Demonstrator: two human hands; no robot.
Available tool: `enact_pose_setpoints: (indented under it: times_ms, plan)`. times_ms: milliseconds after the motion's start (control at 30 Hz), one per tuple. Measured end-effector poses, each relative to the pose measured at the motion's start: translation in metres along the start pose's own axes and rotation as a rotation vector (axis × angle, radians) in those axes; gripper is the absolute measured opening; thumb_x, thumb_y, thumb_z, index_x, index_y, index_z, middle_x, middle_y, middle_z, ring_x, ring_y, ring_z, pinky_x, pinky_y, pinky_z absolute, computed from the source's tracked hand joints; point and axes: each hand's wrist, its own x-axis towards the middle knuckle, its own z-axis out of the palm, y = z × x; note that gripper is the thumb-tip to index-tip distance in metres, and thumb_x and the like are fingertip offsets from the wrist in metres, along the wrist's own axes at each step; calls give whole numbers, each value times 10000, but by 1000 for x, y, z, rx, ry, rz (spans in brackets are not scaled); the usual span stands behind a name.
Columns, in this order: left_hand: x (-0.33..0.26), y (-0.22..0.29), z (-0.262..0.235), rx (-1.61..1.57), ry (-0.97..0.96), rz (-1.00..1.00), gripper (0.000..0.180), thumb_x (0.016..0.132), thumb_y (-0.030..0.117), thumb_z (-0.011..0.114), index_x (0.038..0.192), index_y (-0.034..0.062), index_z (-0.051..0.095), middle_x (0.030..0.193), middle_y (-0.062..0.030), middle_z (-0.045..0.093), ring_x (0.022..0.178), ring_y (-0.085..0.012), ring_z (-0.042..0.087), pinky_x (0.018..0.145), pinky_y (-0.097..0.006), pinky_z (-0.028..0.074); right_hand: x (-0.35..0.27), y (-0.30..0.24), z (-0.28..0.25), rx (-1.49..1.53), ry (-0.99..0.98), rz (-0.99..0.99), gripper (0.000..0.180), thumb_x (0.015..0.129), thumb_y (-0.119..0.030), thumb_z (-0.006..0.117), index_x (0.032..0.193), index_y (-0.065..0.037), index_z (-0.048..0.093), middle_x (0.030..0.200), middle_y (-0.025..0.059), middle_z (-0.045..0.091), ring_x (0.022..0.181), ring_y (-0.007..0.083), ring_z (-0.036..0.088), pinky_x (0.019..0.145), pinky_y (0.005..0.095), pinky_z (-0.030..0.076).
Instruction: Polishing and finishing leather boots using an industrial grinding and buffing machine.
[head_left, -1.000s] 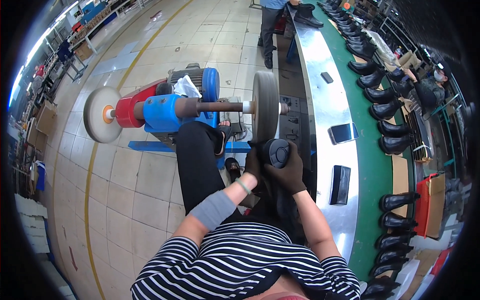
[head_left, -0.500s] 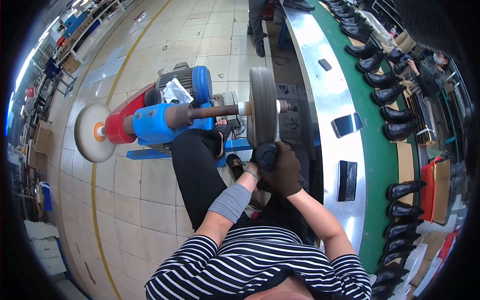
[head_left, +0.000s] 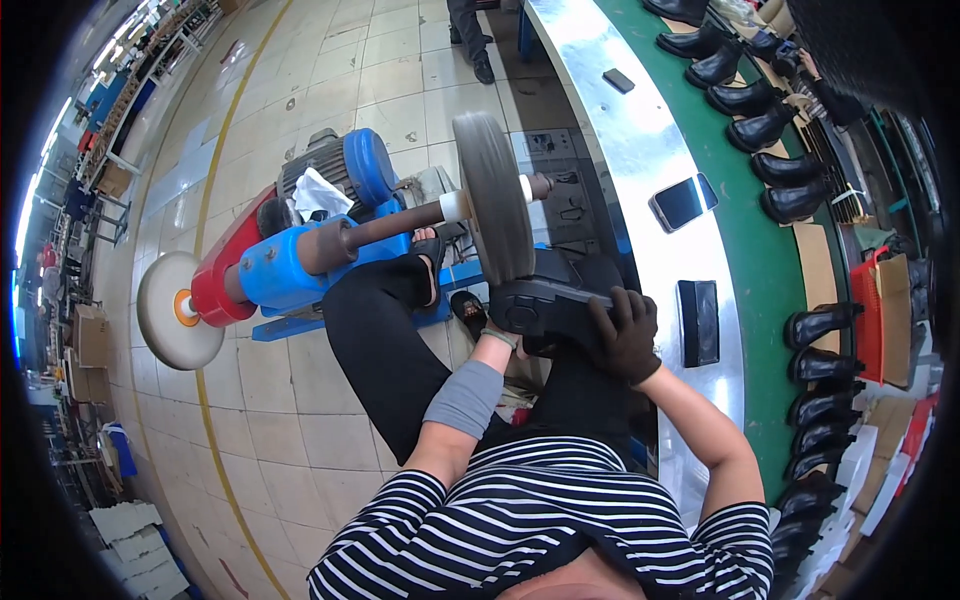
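Observation:
A black shoe (head_left: 550, 302) is held sideways in front of me, its sole and heel turned partly up toward me. My right hand (head_left: 630, 335), in a dark brown glove, grips the right end of the shoe with its fingers spread over the edge. My left hand (head_left: 496, 338) is at the heel end, mostly hidden under the shoe; only the wrist with a green band shows plainly. Just above the shoe stands a grey-brown buffing wheel (head_left: 493, 195), blurred at its rim. The shoe's upper side is at the wheel's lower edge; whether they touch I cannot tell.
The wheel's shaft runs left through a blue housing (head_left: 290, 255) to a pale wheel (head_left: 180, 310). At right, a metal ledge (head_left: 655, 130) holds a phone (head_left: 684, 203) and a black box (head_left: 699, 322). Beyond, black shoes (head_left: 795, 190) line a green conveyor (head_left: 745, 260). Another person's legs (head_left: 470, 35) stand ahead.
The shoe has turned from heel-toward-me to lying crosswise, showing its sole. My right hand has moved right along it. The view has shifted, so the machine appears farther left.

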Motion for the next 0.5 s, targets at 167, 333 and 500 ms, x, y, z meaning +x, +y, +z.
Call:
enact_pose_setpoints:
  times_ms: [167, 333, 500]
  plan:
    - [4, -5, -12, 101, 90, 101, 494, 977, 330, 444, 1393, 76, 521, 1421, -141, 532, 1291, -271, 520, 1101, -373, 377, 33, 16, 15, 48, -69, -174, 656, 765, -424, 688, 1370, -219, 539, 1188, 171, 502, 1040, 337, 492, 865, 479, 390]
    - [1, 1, -29, 200, 176, 168, 489, 958, 324, 482, 1372, 75, 553, 1399, -147, 558, 1267, -275, 543, 1081, -373, 394, 54, 6, 28, 52, -82, -279, 670, 786, -405, 645, 1416, -232, 496, 1174, 166, 485, 1007, 324, 476, 837, 465, 386]
    - [-2, 23, -54, 483, 222, 179, 493, 970, 363, 469, 1349, 66, 573, 1387, -154, 568, 1270, -277, 541, 1094, -389, 388, 65, -16, 42, 70, -52, -293, 617, 785, -436, 643, 1359, -230, 548, 1166, 164, 509, 1028, 324, 499, 861, 481, 399]
